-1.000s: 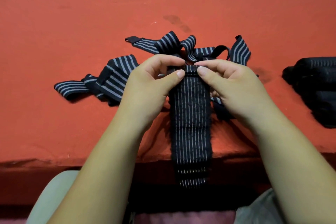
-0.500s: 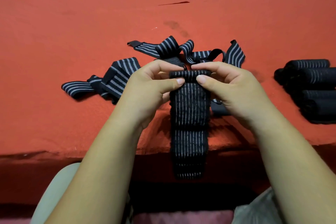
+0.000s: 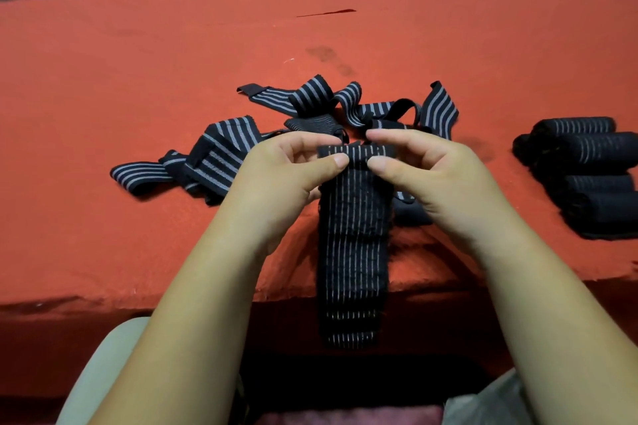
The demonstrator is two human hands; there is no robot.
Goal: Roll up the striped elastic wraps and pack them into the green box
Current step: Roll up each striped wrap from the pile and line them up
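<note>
In two hands (image 3: 276,179) (image 3: 438,179), one striped wrap (image 3: 352,238)

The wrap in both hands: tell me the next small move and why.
Probably turn the thin roll further toward the body. The left hand and right hand pinch it at the far end of the wrap, and most of the wrap hangs flat over the table edge, unrolled.

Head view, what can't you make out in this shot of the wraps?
Held wrap, head view: its rolled top is partly covered by the left hand and right hand.
Loose wraps, head view: tangled and partly behind both hands; number unclear.
Rolled wraps, head view: cut off by the right edge, so their count is unclear.
Green box: nowhere in frame.
</note>
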